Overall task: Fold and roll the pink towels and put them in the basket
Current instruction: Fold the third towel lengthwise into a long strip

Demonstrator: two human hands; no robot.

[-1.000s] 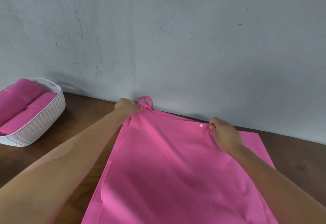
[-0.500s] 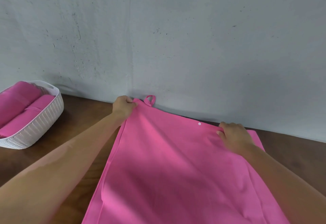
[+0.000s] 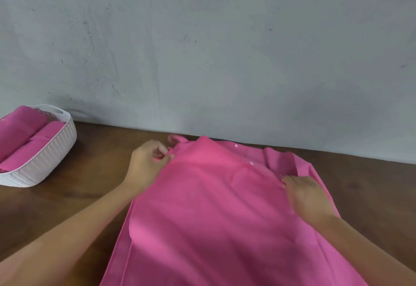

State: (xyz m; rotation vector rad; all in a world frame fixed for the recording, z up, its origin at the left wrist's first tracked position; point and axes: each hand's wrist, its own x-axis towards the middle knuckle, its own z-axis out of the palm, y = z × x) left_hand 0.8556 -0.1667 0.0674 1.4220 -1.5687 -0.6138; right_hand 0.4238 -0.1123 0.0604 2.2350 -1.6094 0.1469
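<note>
A large pink towel (image 3: 216, 213) lies spread on the brown table, its far edge bunched and lifted near the wall. My left hand (image 3: 147, 165) pinches the far left corner, beside a small hanging loop (image 3: 175, 139). Over on the far right part of the towel, my right hand (image 3: 306, 195) grips a fold of the cloth. A white woven basket (image 3: 48, 157) stands at the left with two rolled pink towels (image 3: 24, 132) in it.
A grey wall (image 3: 225, 49) rises right behind the table's far edge. Bare brown tabletop (image 3: 94, 177) shows between the basket and the towel, and more to the right of the towel.
Both hands have pulled the towel's far edge back from the wall toward me. The edge now buckles up, and the right corner is turned over.
</note>
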